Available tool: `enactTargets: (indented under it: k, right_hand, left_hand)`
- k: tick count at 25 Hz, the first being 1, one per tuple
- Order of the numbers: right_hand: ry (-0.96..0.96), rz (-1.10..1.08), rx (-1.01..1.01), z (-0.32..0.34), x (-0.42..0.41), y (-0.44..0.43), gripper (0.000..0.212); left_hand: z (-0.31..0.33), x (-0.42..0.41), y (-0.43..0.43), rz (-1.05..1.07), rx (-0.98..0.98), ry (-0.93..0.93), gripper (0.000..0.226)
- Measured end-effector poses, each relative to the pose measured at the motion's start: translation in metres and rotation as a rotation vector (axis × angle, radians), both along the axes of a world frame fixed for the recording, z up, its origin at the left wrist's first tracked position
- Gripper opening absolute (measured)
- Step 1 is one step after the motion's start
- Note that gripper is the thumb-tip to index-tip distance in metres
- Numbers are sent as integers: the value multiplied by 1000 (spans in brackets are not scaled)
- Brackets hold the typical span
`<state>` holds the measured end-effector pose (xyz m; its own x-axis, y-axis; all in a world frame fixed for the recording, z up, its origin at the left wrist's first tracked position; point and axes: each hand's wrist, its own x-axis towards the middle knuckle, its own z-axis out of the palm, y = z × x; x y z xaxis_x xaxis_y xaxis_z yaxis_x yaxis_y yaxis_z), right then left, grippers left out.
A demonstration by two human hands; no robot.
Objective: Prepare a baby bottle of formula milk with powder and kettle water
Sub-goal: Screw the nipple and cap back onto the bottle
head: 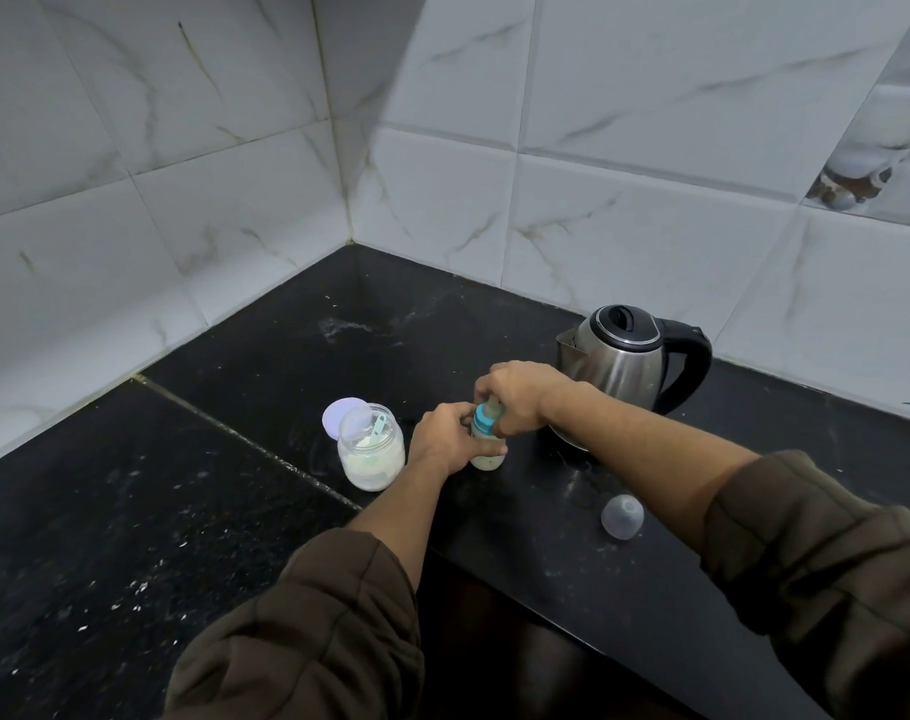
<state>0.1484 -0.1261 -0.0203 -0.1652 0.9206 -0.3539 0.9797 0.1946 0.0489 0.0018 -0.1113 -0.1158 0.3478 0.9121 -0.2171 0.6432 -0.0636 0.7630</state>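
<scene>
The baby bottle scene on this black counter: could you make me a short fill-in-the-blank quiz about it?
1. The left hand grips the small clear baby bottle with the blue collar, while the right hand holds its ____.
2. The open glass powder jar has a pale green ____ inside.
3. The steel kettle has a ____ handle.

Missing: top; scoop; black

The bottle (486,443) is stood upright on the counter (235,511), gripped between both hands, with the powder jar (371,454) just left and its lid (341,416) tucked behind. The kettle (629,366) is set behind-right, and the cap (622,516) is left nearer, well right of the bottle.
</scene>
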Motion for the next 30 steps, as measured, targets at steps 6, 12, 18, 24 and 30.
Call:
enactTargets:
  k: [6,12,18,24,30]
  right_hand:
    - [-15,-14,-9,0,-4,4,50]
    - [-25,-147,82,-8,-10,3,38]
    - [127,-320,76,-21,-9,2,49]
    - [19,-113,30,-7,-4,2,47]
    - [96,-318,62,-12,-14,2,41]
  left_hand:
    - [5,1,2,-20,21,56,55]
    - [5,3,1,-18,46,97,43]
    - [8,4,3,-18,44,130,42]
    - [7,4,3,-27,60,139,46]
    - [8,6,0,-17,90,179,37]
